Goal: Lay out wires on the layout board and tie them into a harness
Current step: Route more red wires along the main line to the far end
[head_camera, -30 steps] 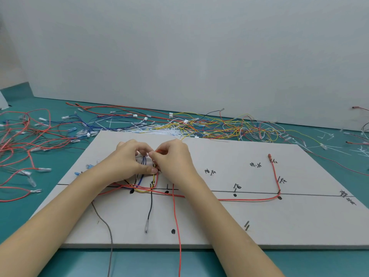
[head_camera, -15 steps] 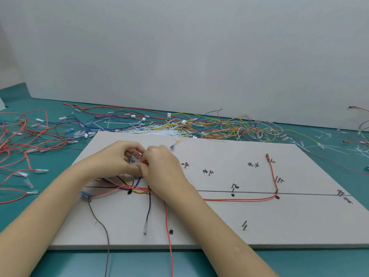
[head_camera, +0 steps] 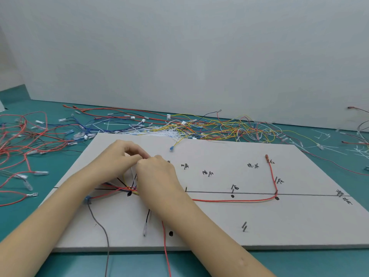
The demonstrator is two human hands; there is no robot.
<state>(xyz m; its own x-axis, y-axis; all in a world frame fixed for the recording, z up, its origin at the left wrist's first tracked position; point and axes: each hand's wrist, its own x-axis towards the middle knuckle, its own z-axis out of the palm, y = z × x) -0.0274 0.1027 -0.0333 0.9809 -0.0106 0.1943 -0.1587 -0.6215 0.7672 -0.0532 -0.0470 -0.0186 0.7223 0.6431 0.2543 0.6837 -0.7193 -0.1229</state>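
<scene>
A grey layout board (head_camera: pixel 219 222) with hand-drawn lines and marks lies on the teal table. A bundle of red, black, blue and yellow wires (head_camera: pixel 127 187) gathers at its left part. My left hand (head_camera: pixel 117 158) and my right hand (head_camera: pixel 157 172) meet just above the bundle, fingertips pinched together on something thin and white, a cable tie as far as I can tell. A long red wire (head_camera: pixel 239 200) runs right along the drawn line and bends up to a red terminal (head_camera: pixel 267 156). A grey wire (head_camera: pixel 101 226), a black wire (head_camera: pixel 147 214) and a red wire (head_camera: pixel 165 246) hang toward the front edge.
Loose wires are heaped behind the board (head_camera: pixel 199 126) and to the left on the table (head_camera: pixel 24 144). White cable ties (head_camera: pixel 357 150) lie scattered at the right. A blue-tipped yellow wire (head_camera: pixel 175 143) reaches onto the board's back edge. A white wall stands behind.
Both hands have shifted left along the board with the bundle and drawn closer together. A blue terminal that lay near the left wrist now shows at the board's left edge.
</scene>
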